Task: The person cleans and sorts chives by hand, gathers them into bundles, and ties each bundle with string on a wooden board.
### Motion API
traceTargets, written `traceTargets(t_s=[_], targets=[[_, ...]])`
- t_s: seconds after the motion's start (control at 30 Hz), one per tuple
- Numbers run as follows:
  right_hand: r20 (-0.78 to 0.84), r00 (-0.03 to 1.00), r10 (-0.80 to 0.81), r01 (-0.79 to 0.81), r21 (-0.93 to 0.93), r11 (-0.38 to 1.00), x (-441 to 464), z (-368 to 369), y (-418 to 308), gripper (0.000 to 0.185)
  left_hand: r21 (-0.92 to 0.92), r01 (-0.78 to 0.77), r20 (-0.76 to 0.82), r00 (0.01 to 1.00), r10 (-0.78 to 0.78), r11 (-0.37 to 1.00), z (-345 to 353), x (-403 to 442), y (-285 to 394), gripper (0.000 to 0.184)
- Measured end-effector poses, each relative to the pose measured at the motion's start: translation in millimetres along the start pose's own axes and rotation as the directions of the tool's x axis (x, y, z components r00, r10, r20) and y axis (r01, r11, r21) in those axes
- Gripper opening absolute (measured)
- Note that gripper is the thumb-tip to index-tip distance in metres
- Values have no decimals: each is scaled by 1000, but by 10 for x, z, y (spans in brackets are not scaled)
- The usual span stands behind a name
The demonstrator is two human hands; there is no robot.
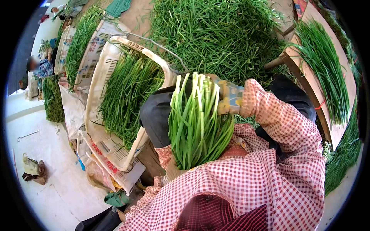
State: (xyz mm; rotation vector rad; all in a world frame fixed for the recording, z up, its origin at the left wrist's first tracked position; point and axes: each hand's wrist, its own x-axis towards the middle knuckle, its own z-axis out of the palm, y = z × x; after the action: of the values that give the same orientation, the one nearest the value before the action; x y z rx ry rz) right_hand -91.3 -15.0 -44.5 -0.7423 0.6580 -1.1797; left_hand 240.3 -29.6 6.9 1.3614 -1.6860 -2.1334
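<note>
green with pale ends: clasps bundle [200,123] at leafy end with left hand [172,171], beyond right edge of crate [92,92]; has right hand [221,106] at pale ends, cannot tell whether closed.

The bunch of garlic chives [198,123] hides most of the left hand [173,174], toward seven o'clock, and the fingers of the right hand [222,104], which is motion-blurred just above centre. The top edge cuts off the leaf heap [216,34] at twelve. The red lettering [104,158] at eight is illegible; the distant person [44,68] at ten is too small for detail.
</note>
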Motion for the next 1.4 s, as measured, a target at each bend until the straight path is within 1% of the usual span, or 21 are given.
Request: traceTargets(t_s=[0.1,0.2,0.3,0.33,0.37,0.43,0.53,0.6,0.63,0.67,0.77,0.83,0.93,0.97,1.03,1.07,1.2,1.23,1.3,1.33,1.4], targets=[[-134,991,-29,-24,-376,926,-130,176,-36,63,-6,3,-2,1000,-3,1000,-8,1,-13,88],[-253,951,-177,-127,-843,522,-217,343,-17,57,-16,5,2,1000,-5,1000,17,20,-30,87],[-256,914,-314,-224,-965,134,-120,408,20,53,-13,4,6,1000,-4,1000,30,37,-10,87],[-573,793,-208,-233,-601,765,5,411,121,44,-15,6,3,1000,-6,1000,44,31,0,87],[-720,687,102,-71,73,995,95,384,261,37,-18,7,5,1000,-7,1000,53,31,-6,87],[-740,668,75,-23,81,996,167,-56,874,33,-31,8,4,1000,-8,999,69,30,-14,87],[-785,594,176,-296,-9,955,293,11,662,36,-49,13,9,1000,-12,999,80,42,-7,86],[-758,645,96,-502,-327,801,291,-87,574,40,-68,24,13,1000,-23,997,73,48,3,86],[-687,606,401,-199,357,913,298,-30,99,44,-77,28,11,1000,-27,997,61,41,15,86],[-667,630,398,-175,377,909,314,-201,33,43,-83,34,13,999,-34,996,54,47,22,86],[-709,705,-1,-361,-359,861,400,-1510,303,39,-119,50,6,999,-49,992,49,58,25,86],[-794,586,-160,-548,-534,644,399,-2027,56,22,-151,62,2,998,-62,987,43,55,22,86],[-680,581,-447,-316,-694,647,284,-1464,-408,17,-185,67,0,998,-69,980,29,72,22,85],[-681,589,-435,-321,-692,647,256,-1224,-421,17,-198,72,-1,997,-73,978,34,67,16,85],[-393,897,-203,-106,-636,764,206,-829,-427,25,-215,78,2,997,-79,974,45,74,2,85],[-257,962,-95,-119,-703,702,199,-583,-539,28,-222,78,6,997,-78,972,45,75,-3,85],[-28,998,56,-47,-923,383,277,-81,-515,25,-250,80,15,997,-79,965,59,70,-21,85],[-67,985,162,-92,-984,150,358,-118,-471,23,-257,81,18,997,-79,963,67,65,-24,85],[-138,988,66,-147,-976,161,363,-976,501,22,-273,82,15,997,-81,958,67,46,-31,85],[-623,753,209,-618,-563,549,631,-862,106,22,-283,79,13,997,-79,956,74,39,-33,85],[-820,487,301,-851,-368,375,690,-977,-431,31,-305,72,13,997,-71,950,74,33,-44,84]])
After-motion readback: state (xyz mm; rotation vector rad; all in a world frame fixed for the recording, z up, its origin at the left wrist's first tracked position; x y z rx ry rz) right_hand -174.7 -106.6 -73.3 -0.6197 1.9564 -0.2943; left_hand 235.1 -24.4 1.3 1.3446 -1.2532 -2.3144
